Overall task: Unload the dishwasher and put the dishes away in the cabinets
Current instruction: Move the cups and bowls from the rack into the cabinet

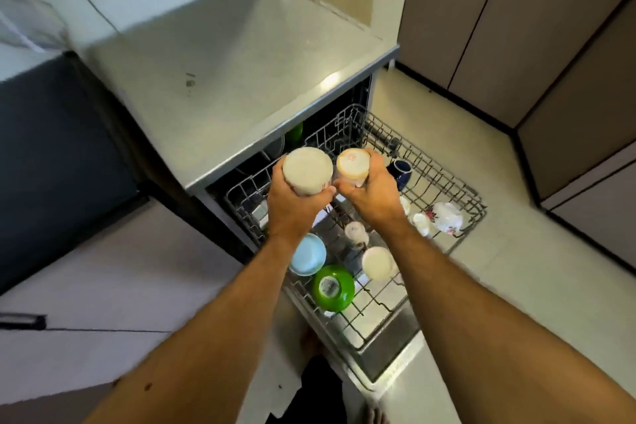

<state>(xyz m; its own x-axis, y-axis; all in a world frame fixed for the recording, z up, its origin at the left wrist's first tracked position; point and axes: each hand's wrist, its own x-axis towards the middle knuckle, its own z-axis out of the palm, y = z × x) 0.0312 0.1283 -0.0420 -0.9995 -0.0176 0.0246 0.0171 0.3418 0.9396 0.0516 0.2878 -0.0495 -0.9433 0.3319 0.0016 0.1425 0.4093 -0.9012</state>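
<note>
Dishwasher wire rack [447, 182] pulled out, left hand [292, 203] gripping inverted round white cup [307, 170], right hand [373, 191] gripping smaller orange-rimmed cup [352, 163], glossy green bowl [333, 287] below

Grey worktop [220, 72] over the machine, pale floor tiles [516, 251] to the right, dark appliance front [58, 155] at left.

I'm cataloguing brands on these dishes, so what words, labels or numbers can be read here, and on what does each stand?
None can be read.
Red mark on the base of the upturned cream cup in the right hand: blurred.
White sticker on the base of the upturned green bowl in the pulled-out wire dishwasher rack: print too small.
Red trace on the side of the upturned white mug in the left hand: mostly hidden.
</note>
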